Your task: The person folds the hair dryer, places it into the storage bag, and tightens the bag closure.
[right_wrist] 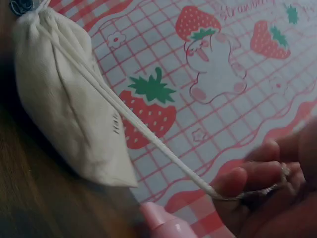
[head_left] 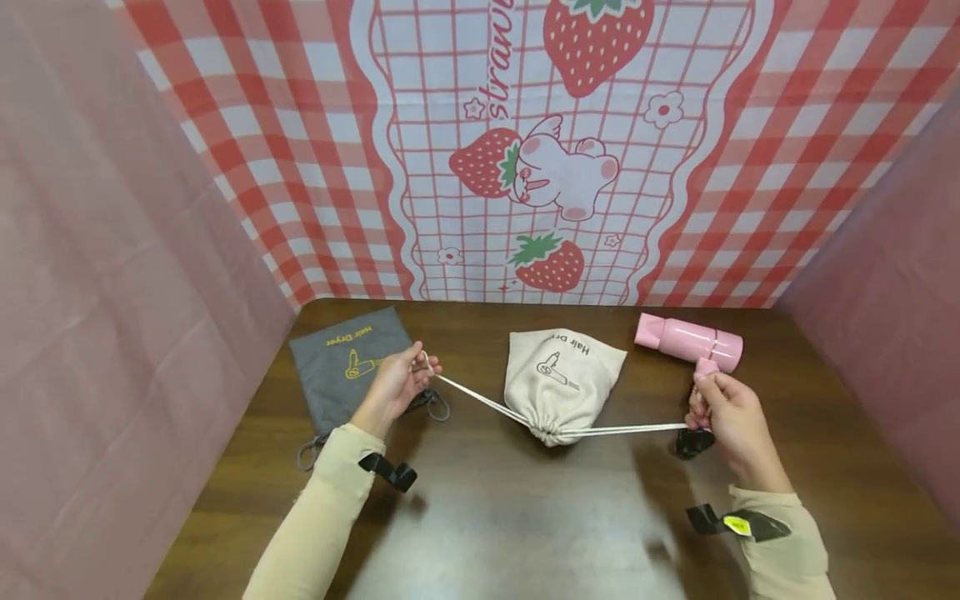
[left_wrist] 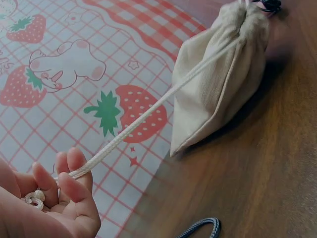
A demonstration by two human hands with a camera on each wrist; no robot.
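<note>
A cream drawstring bag (head_left: 566,383) printed with a hair dryer lies mid-table, plump, its mouth gathered tight and facing the person. From that mouth a white drawstring (head_left: 480,398) runs out taut to both sides. My left hand (head_left: 393,383) holds one end with curled fingers; the knotted tip (left_wrist: 35,198) shows by the palm in the left wrist view. On the other side, my right hand (head_left: 733,417) grips the opposite end, and the cord (right_wrist: 143,130) stretches from bag to fingers in the right wrist view. Both hands are raised over the table.
Beneath and beside the left hand lies a flat grey drawstring bag (head_left: 318,367) with yellow print. A pink hair dryer (head_left: 690,340) rests behind the right hand, with a black bundle (head_left: 693,443) near that hand. A strawberry-print cloth (head_left: 427,192) hangs behind the wooden table (head_left: 480,517).
</note>
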